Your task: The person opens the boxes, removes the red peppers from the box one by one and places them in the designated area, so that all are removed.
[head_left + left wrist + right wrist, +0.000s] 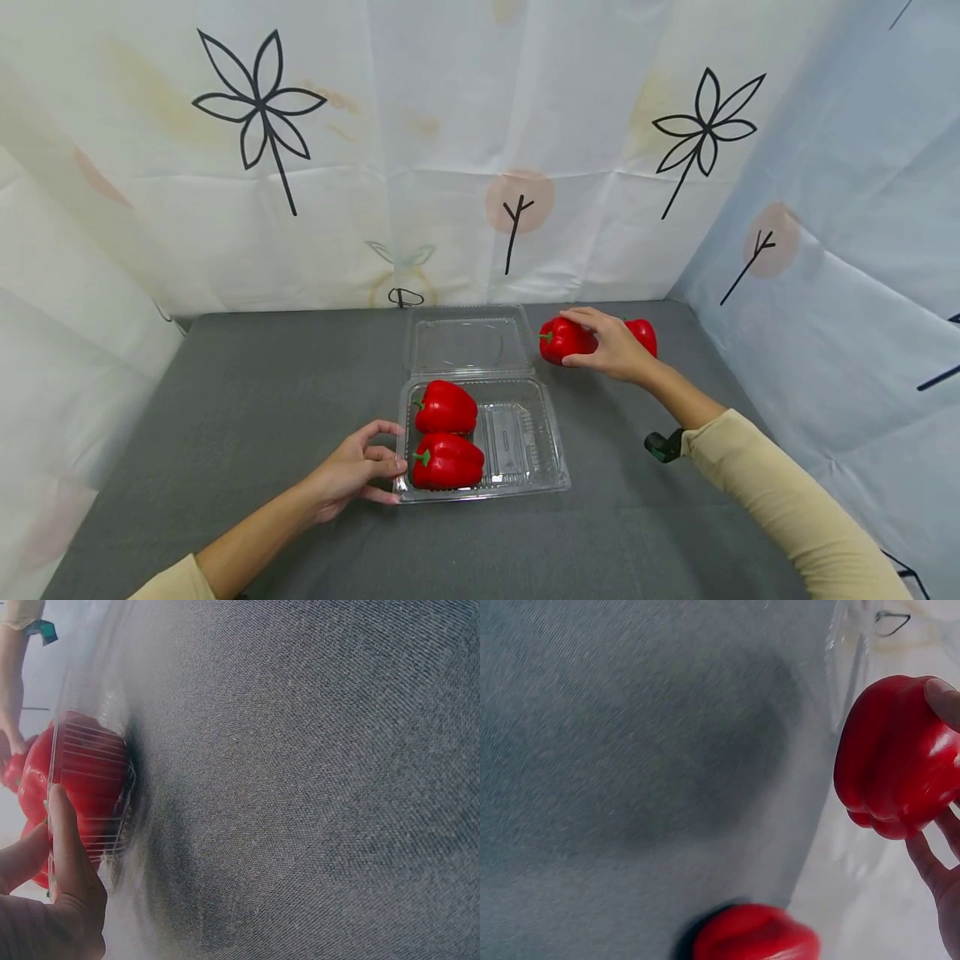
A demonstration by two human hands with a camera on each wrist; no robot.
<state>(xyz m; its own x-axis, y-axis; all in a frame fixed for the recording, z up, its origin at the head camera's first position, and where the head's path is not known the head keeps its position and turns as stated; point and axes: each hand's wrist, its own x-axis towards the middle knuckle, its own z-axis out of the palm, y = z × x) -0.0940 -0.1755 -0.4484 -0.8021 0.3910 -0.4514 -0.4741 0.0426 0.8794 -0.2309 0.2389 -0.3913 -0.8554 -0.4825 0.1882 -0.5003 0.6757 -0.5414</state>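
A clear plastic clamshell box (525, 442) lies with its lid (468, 342) folded back. Two red bell peppers sit in its left half, one (446, 407) behind the other (448, 462). My left hand (352, 471) pinches the box's left rim between thumb and fingers; the left wrist view shows the fingertips (64, 817) at that rim. Right of the lid, my right hand (611, 346) grips a third bell pepper (564, 340), its green stem pointing left. In the right wrist view this pepper (892, 757) hangs above the table, thumb and fingers on opposite sides.
Another red bell pepper (642, 335) lies on the grey table (300, 375) behind my right hand, partly hidden by it. Patterned white cloth (450, 125) stands along the table's back edge, with more cloth at both sides. A dark strap device (663, 446) sits at my right wrist.
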